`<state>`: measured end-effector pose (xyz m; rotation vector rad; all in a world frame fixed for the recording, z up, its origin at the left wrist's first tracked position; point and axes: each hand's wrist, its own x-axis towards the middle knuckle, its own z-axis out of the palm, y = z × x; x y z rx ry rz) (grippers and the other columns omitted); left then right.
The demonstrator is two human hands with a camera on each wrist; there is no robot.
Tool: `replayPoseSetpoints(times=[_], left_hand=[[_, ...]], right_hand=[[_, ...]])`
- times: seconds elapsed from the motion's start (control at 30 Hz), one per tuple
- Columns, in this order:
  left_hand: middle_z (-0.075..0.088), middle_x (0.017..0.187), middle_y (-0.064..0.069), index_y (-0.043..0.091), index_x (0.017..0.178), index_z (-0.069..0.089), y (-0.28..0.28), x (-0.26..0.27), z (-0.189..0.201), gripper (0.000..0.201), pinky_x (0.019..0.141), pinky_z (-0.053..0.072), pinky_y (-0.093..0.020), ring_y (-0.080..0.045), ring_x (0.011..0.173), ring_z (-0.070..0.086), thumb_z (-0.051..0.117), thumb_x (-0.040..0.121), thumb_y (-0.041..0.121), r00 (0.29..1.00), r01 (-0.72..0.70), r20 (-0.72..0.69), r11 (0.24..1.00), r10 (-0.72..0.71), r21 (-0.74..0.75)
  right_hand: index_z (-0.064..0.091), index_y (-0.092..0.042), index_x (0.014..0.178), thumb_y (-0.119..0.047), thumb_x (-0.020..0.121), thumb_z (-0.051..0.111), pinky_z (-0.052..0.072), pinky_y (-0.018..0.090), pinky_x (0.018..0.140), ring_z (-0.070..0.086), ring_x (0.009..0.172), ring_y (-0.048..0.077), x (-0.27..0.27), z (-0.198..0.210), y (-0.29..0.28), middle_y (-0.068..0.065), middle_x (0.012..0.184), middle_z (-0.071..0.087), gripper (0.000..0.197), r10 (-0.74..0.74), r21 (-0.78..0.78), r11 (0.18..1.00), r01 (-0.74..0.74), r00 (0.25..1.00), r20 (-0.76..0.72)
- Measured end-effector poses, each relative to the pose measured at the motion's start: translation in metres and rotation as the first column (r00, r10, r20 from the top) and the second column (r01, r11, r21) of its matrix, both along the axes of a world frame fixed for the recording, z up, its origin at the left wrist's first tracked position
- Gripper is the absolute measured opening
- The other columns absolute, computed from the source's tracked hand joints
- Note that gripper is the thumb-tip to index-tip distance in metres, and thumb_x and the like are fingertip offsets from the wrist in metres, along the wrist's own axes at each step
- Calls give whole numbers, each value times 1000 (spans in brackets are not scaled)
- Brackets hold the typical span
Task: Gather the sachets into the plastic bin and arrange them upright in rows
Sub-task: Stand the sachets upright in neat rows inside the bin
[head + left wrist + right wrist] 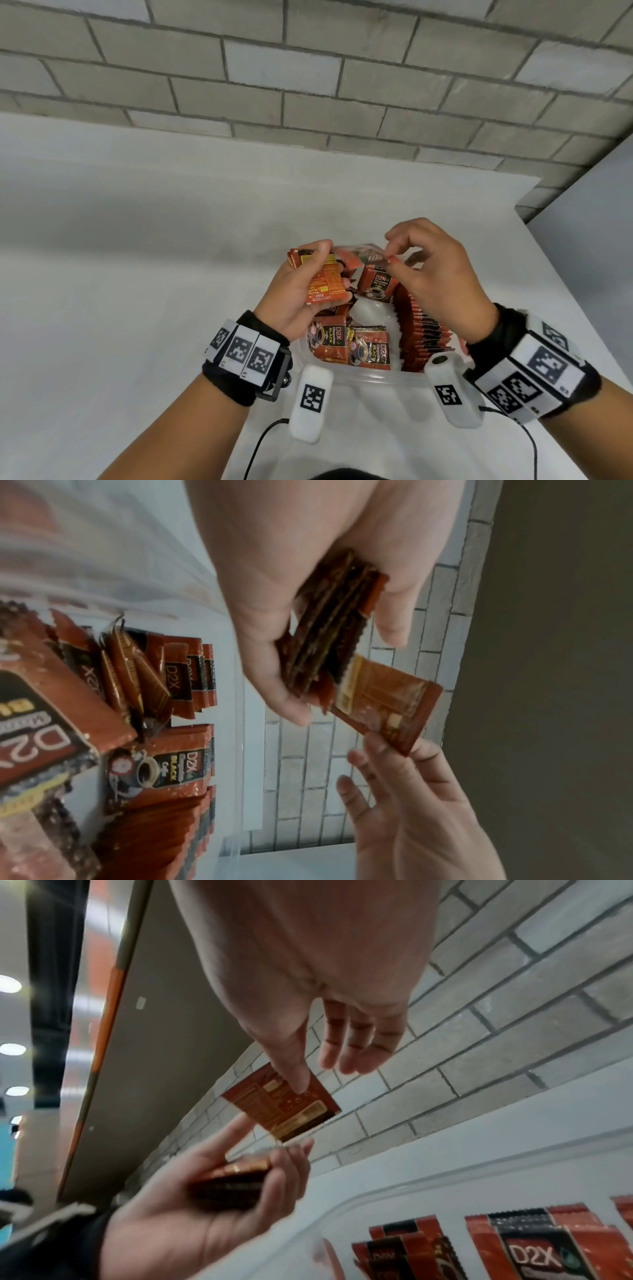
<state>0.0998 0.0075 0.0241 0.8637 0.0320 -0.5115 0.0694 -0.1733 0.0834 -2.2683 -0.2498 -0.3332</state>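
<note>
Above the plastic bin (376, 375), left hand (305, 291) grips a sachet stack (87, 284); right hand (428, 270) pinches one sachet (284, 1107)

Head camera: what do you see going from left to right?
Left wristband → left hand with a stack of sachets → loose sachets in the bin → upright row of sachets → right wristband.
</note>
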Motion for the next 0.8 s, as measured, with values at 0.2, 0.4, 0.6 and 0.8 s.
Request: replayPoseSetpoints(times=[0.2, 0.4, 0.6, 0.8], left_hand=[[65, 115, -21, 14, 113, 61, 0, 4, 2, 45, 69, 59, -38, -31, 94, 67, 61, 71, 0, 999, -42, -4, 997, 41, -71], [65, 111, -18, 14, 113, 59, 1, 5, 4, 47, 79, 56, -43, -34, 99, 65, 61, 70, -2, 995, -95, 22, 990, 97, -104], [67, 104, -16, 12, 117, 57, 0, 6, 3, 46, 70, 58, -38, -30, 92, 67, 66, 75, -5, 995, -73, 69, 994, 78, -81], [61, 92, -11, 13, 111, 60, -1, 6, 1, 51, 72, 57, -40, -30, 88, 64, 61, 67, -11, 989, -76, 119, 994, 85, -80]], right_hand=[[65, -27, 88, 3, 79, 67, 44, 17, 81, 53, 95, 9, -1, -9, 3, -6, 102, 53, 31, 133, -120, 980, -157, 973, -186], [51, -22, 109, -11, 89, 62, 55, 34, 73, 67, 80, 23, 3, -4, 12, 3, 98, 69, 26, 43, 289, 949, 126, 855, -516], [63, -22, 101, -2, 87, 63, 54, 27, 64, 63, 65, 14, 11, 2, 18, 6, 76, 65, 24, 81, 276, 960, 55, 885, -458], [65, -24, 113, -4, 92, 54, 57, 33, 72, 67, 79, 19, 17, 5, 20, 4, 95, 65, 31, 72, 295, 952, 76, 885, -460]])
